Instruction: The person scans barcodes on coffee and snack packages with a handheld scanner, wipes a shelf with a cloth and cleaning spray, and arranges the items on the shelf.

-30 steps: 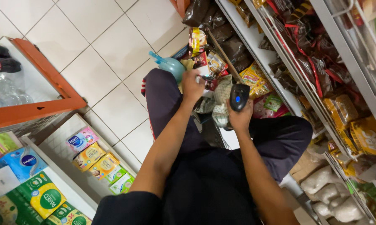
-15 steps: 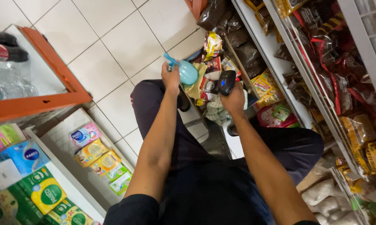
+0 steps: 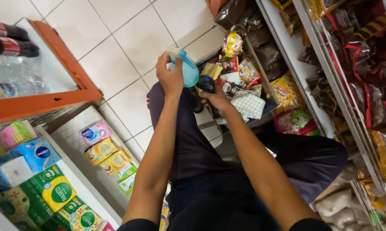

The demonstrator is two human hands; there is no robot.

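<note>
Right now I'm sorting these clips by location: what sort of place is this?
Most likely a small grocery shop. Shelves hold packaged snacks, tissue packs fill a low rack, and drink bottles lie in a case. The right hand holds a black scanner; the left hand grips a blue bottle.

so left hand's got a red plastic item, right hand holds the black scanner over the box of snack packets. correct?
Not quite: in the head view the plastic item in the left hand is light blue, not red. The rest holds: the right hand grips the black scanner over the box of snack packets.
</note>
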